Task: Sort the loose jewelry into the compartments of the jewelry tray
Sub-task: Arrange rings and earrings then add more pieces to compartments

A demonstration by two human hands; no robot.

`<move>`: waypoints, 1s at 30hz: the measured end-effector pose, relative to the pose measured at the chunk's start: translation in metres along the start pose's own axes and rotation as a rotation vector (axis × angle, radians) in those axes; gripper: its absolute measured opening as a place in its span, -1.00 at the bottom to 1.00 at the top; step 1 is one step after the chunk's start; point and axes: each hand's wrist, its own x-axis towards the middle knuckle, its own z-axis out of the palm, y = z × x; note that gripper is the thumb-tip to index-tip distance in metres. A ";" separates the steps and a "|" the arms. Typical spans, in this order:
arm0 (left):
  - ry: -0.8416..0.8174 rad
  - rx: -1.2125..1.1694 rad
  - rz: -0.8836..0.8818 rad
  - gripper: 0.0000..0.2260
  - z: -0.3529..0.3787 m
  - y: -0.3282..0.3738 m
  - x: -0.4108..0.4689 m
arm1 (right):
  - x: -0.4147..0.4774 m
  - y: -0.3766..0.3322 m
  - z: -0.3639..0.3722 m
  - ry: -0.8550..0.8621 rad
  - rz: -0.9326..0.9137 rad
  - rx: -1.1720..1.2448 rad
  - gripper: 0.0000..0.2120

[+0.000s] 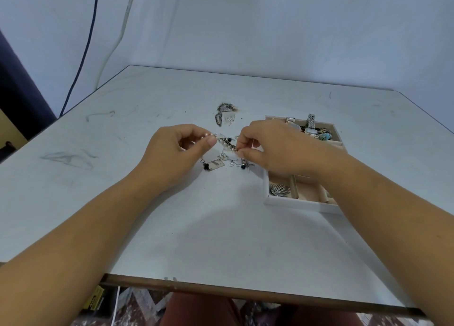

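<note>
Loose jewelry (227,145), a strand of round pearls, fine chain, heart charms and dark beads, spans both hands over the scuffed white table (208,239), just left of the boxy jewelry tray (294,204). The left hand (177,151) pinches the pearl end and the right hand (277,148) pinches the other. A ribbed silver bangle (278,190) fills the near-left compartment.

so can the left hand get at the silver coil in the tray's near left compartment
Probably, once freed: the silver coil lies uncovered, just left of the right forearm, and bare table lies between. But the left hand is pinching the pearl strand with the right hand.
</note>
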 end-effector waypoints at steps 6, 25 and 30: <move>0.025 -0.166 -0.074 -0.90 0.001 0.007 -0.003 | 0.002 0.003 -0.002 -0.041 0.052 -0.092 -0.79; -0.044 -0.087 -0.047 -0.87 0.000 0.009 -0.007 | -0.002 0.009 -0.006 0.053 0.037 0.097 -0.92; -0.038 -0.120 -0.011 -0.89 0.005 0.017 -0.012 | -0.018 0.020 -0.021 0.145 0.021 0.123 -0.95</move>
